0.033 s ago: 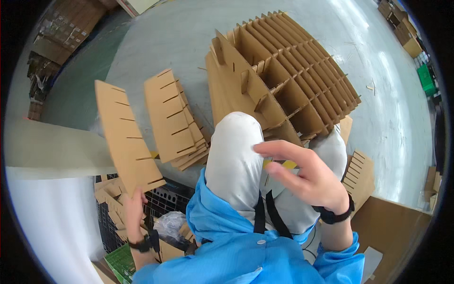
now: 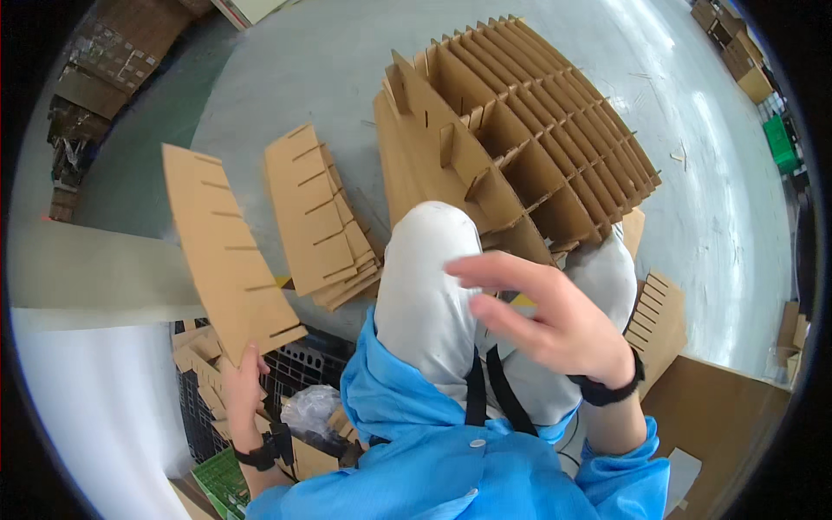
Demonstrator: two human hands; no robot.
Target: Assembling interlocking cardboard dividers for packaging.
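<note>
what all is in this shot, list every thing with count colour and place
slotted strip: one, brown cardboard, held up at the left
strip stack: one pile, brown, on the floor left of the knees
divider grid: one, brown, standing on the floor ahead of the knees
flat strips: a few, brown, floor at the right
crate: one, black, lower left, cardboard pieces inside
box: one, brown, lower right
floor: grey
left hand: fingers gripping the slotted strip's lower end
right hand: open, fingers spread, above the knees, holding nothing
wristbands: two, black, one per wrist
</note>
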